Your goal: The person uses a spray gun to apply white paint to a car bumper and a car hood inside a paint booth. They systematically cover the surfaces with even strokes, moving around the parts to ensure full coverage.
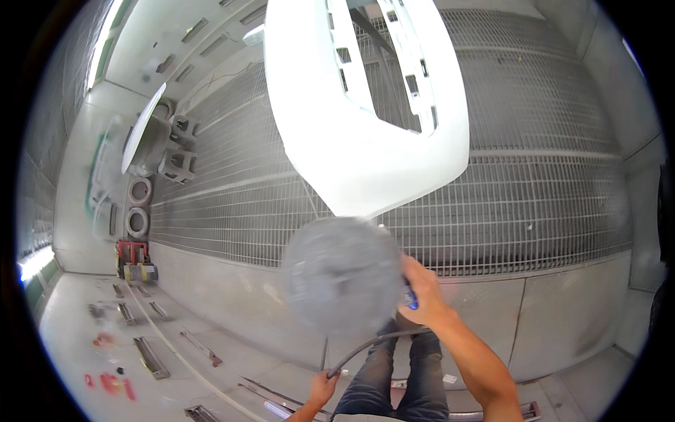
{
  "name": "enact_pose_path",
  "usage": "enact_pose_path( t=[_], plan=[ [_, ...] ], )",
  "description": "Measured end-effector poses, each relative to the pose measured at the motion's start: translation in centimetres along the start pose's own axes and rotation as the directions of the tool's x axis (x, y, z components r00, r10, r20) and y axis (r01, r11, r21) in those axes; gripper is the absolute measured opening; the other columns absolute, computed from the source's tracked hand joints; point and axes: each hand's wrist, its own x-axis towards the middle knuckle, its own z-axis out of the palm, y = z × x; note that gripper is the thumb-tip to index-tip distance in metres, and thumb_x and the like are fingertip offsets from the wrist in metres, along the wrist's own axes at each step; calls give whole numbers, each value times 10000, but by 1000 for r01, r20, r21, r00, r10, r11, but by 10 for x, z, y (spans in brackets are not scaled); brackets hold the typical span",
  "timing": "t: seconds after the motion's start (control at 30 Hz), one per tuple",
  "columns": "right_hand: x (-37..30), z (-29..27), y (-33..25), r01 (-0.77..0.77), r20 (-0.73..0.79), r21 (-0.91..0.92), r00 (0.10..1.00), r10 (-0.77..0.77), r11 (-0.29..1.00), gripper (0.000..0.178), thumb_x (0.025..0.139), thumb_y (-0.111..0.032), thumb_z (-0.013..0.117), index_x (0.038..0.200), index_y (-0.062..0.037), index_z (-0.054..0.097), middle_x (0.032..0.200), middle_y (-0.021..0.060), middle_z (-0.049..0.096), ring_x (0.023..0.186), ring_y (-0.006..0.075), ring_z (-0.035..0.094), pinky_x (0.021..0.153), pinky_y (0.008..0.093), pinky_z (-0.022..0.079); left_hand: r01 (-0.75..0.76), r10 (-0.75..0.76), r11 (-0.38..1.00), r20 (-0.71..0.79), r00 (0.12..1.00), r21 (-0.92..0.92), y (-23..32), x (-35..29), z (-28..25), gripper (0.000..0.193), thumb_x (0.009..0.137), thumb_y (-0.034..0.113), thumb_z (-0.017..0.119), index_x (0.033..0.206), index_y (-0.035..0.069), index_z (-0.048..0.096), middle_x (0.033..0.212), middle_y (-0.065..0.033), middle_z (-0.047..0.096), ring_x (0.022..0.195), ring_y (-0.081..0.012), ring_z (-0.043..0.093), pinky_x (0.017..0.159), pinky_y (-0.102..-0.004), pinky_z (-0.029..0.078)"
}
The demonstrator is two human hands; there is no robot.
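Observation:
My right hand [424,290] is wrapped round the handle of a spray gun, of which mostly the round grey cup top [342,276] and a small blue part [410,298] show. The gun's nozzle is hidden beneath the cup. A dark air hose [373,342] curves from below the gun to my left hand [323,387], whose fingers are closed round it. Just beyond the cup stands a glossy white car bumper [380,172] with a long slotted opening. Its lower tip reaches the cup's far edge in the picture; I cannot tell the gap between them.
Metal floor grating [520,204] spreads under and around the bumper, bordered by a pale solid floor strip [562,316]. To the left are a white disc-like panel [144,130], grey stools [177,165], hose coils [138,222] and a red-framed device [133,253] along the wall.

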Motion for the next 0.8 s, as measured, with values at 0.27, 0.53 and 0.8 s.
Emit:
enact_pose_path(
  t=[0.27,0.53,0.8],
  plan=[
    [-89,-108,37,-366,-230,-419,928,293,831,341,849,-136,625,1164,-16,576,1099,150,628,960,269,619,749,391,518,-198,199,980,-35,979,8,54,-5,11,362,860,346,646,728,11,610,657,-226,568,642,-427,561,555,-452,423],
    [1,-132,-57,-532,-553,71,683,477,844,520,924,-54,548,1406,0,363,1029,95,624,924,137,602,546,242,530,-79,71,987,-64,995,-143,66,-1,1,316,823,309,667,743,7,616,663,-226,580,655,-422,580,570,-461,430],
    [80,-73,-127,-212,-43,-548,973,226,809,612,871,-61,587,1431,-40,341,1076,200,594,880,319,630,761,412,516,-434,435,899,14,900,-58,90,5,-53,293,776,279,689,699,16,587,665,-206,589,651,-416,584,557,-460,437]
  ],
)
